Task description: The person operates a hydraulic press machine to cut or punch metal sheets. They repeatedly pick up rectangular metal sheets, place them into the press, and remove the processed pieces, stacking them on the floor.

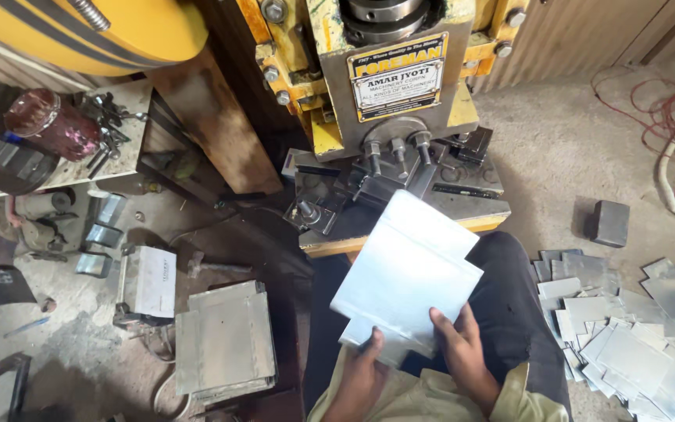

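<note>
— Nearest the camera, what do the two hands have?

— Both grip the same thing: a notched sheet-metal blank (404,273), pale and shiny, held over the lap. Left hand (362,373) pinches the near lower corner, fingers closed on it with the thumb on top. Right hand (462,348) holds the near edge just beside it, fingers closed on the sheet too, thumb pressed flat on the face.

— How would that sheet handle?

— Thin and stiff, I'd judge, light for its area, and slick on the face. The cut edges and stepped corners look sharp, so the flat near edge, where the hands already are, seems the safest hold.

— And around it?

— On the floor to the right lies a loose heap of cut metal pieces (626,336), with a dark steel block (610,223) beyond. To the left sits a neat stack of sheets (224,340), and past it a small white box (154,281).

— Farther off?

— Straight ahead, the power press (388,70), yellow and grey, its die bed (400,184) just beyond the sheet's far edge. Far left, a cluttered shelf (123,98) carries a reddish can (48,123) and tools.
</note>
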